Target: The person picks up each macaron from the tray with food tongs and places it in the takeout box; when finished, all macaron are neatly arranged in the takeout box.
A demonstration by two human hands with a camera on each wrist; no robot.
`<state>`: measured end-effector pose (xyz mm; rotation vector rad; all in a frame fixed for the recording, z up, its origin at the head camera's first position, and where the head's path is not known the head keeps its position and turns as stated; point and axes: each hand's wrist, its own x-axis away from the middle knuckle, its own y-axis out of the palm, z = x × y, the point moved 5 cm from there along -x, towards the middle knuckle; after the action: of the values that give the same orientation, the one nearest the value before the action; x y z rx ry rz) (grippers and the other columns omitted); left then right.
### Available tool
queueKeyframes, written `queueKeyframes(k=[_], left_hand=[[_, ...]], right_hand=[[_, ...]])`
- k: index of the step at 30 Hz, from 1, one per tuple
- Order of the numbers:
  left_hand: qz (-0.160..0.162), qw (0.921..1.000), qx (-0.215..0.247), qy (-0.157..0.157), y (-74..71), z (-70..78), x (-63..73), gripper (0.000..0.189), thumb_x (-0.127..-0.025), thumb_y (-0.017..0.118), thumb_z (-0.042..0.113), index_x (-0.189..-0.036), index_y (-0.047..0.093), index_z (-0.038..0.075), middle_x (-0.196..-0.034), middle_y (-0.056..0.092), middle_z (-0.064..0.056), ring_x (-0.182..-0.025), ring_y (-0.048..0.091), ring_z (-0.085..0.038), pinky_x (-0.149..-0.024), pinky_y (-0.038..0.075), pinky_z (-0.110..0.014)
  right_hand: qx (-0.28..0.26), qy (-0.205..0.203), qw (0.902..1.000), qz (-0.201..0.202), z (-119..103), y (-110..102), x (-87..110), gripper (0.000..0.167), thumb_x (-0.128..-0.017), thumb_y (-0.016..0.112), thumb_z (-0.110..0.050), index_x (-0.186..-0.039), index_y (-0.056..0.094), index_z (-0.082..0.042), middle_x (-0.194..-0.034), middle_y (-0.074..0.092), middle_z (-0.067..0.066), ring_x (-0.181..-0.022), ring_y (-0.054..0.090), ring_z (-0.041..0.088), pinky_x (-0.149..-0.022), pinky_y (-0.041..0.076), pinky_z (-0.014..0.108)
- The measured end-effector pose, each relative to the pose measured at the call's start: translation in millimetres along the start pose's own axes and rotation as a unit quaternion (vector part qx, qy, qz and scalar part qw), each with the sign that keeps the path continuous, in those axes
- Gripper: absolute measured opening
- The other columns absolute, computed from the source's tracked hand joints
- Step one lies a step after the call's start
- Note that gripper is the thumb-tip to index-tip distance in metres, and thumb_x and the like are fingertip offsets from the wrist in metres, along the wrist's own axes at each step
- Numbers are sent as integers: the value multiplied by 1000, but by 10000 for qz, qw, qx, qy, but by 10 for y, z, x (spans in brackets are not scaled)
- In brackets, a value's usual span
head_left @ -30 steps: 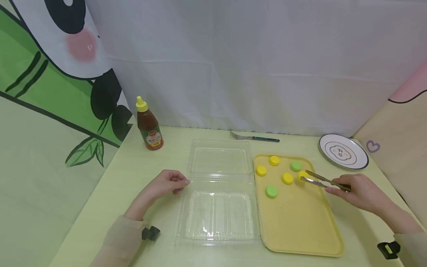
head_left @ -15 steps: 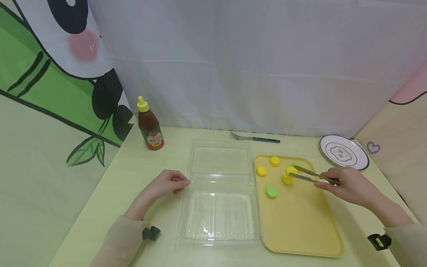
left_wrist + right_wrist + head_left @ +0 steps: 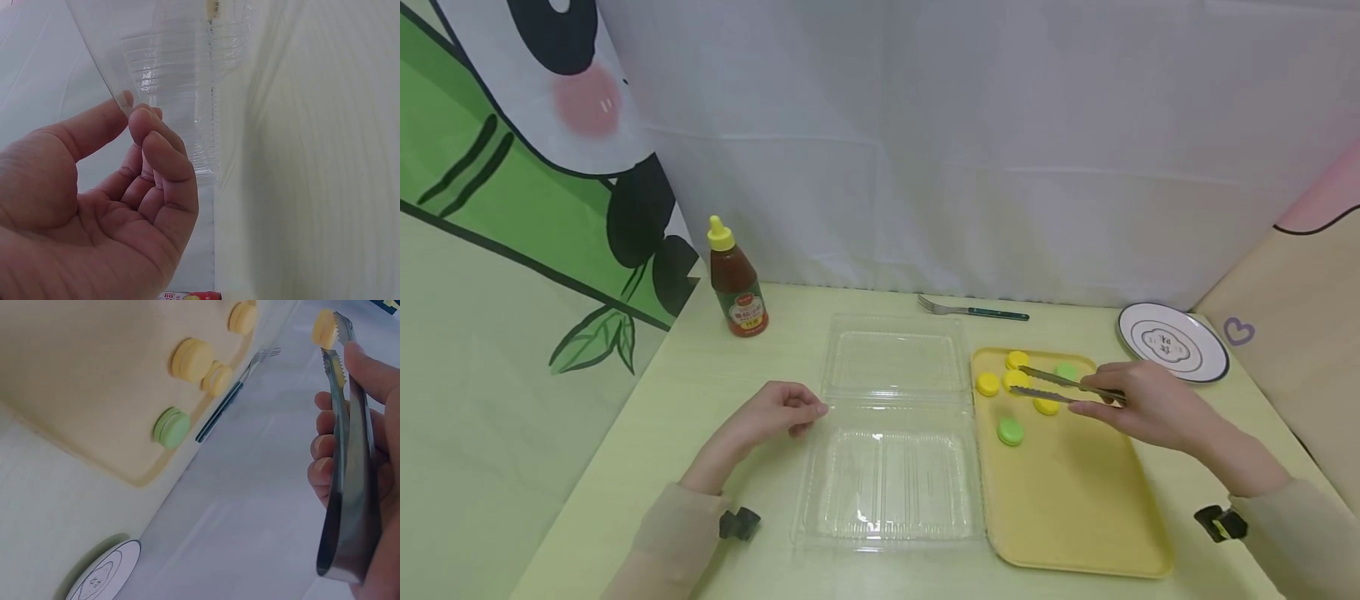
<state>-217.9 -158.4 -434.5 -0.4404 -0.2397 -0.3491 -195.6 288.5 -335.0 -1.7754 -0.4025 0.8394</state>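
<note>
My right hand (image 3: 1153,408) grips silvery metal tongs (image 3: 353,512), their serrated tips clamped on a round yellow macaron (image 3: 323,329). From my head, that macaron seems crowded among others over the rectangular yellow tray (image 3: 1075,508); the right wrist view shows it raised clear of them. My left hand (image 3: 780,410) pinches the edge of a clear plastic hinged container (image 3: 887,479), thumb against fingertips, plainest from the left wrist.

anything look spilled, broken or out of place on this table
Nothing stands out; no spill or damage shows. The bottle stands capped, the clear container lies open with the left hand pinching its edge, and the right hand holds tongs gripping a yellow macaron above the tray.
</note>
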Motion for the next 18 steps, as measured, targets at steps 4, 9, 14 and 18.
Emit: queueKeyframes(k=[4, 9, 14, 18], left_hand=[[-14, 10000, 47, 25, 2, 2, 5, 24, -95, 70, 25, -99, 67, 1, -70, 60, -6, -69, 54, -19, -70, 45, -34], [-9, 10000, 65, 17, 0, 0, 2, 24, -95, 70, 25, -98, 67, 1, -70, 60, -6, -68, 54, -19, -69, 45, -34], [-1, 10000, 68, 0, -2, -10, -6, 23, -95, 70, 25, -98, 67, 1, -70, 60, -6, -68, 54, -18, -69, 45, -34], [9, 10000, 51, -15, 0, -16, -10, 23, -95, 70, 24, -98, 67, 2, -70, 60, -6, -69, 54, -18, -69, 45, -34]], right_hand=[[-65, -185, 9998, -23, -70, 23, -102, 16, -77, 86, -18, -87, 74, -19, -73, 52, -22, -60, 42, -6, -53, 36, 15], [-239, -412, 9989, -21, -165, 61, -215, 17, -75, 87, -16, -87, 75, -18, -73, 53, -20, -59, 42, -6, -52, 37, 15], [-286, -632, 9976, -89, -264, 129, -299, 18, -77, 86, -18, -92, 76, -14, -79, 61, -17, -62, 46, -6, -56, 43, 18], [-336, -765, 9964, -134, -350, 165, -376, 15, -80, 84, -19, -90, 75, -16, -76, 57, -18, -62, 46, -5, -57, 43, 19]])
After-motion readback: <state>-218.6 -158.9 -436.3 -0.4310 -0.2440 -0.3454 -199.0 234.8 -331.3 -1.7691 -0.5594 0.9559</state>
